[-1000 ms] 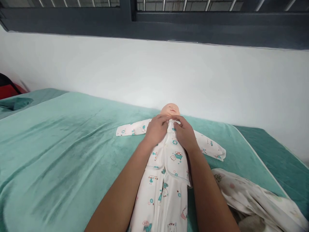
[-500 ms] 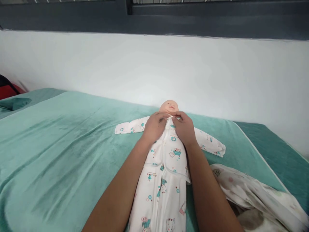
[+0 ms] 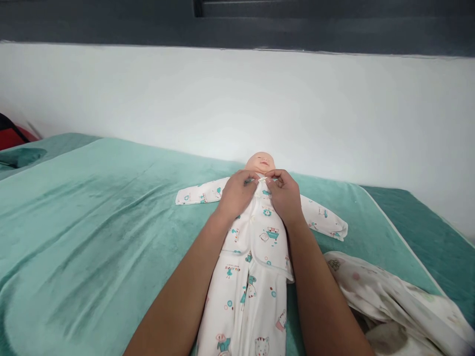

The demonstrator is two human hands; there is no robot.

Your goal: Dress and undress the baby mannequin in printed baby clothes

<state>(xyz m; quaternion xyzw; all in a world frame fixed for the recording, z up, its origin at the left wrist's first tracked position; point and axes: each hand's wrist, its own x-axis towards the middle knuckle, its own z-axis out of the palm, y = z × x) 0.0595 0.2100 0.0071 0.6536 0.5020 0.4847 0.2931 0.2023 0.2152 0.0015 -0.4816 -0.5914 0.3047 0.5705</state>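
Observation:
A baby doll (image 3: 261, 161) lies on its back, its head toward the wall. It wears a white baby jacket (image 3: 270, 237) printed with small animals and matching white pants (image 3: 232, 306). At the jacket's neckline, my left hand (image 3: 239, 193) pinches the collar edge between thumb and fingers. Opposite it, my right hand (image 3: 285, 195) pinches the other side of the same collar, a small gap between the two hands. Both jacket sleeves stretch out sideways. My hands cover the doll's shoulders and part of its neck.
Beneath the doll spreads a wrinkled green blanket (image 3: 92, 237). A crumpled printed cloth (image 3: 393, 291) lies at the lower right. Behind stands a white wall (image 3: 185, 99) under a dark frame (image 3: 297, 32). Something red and black (image 3: 13, 133) shows at the far left.
My fingertips have drawn slightly apart at the collar, so a bit more of the neckline shows between them. The view has tilted slightly; the doll stays in place.

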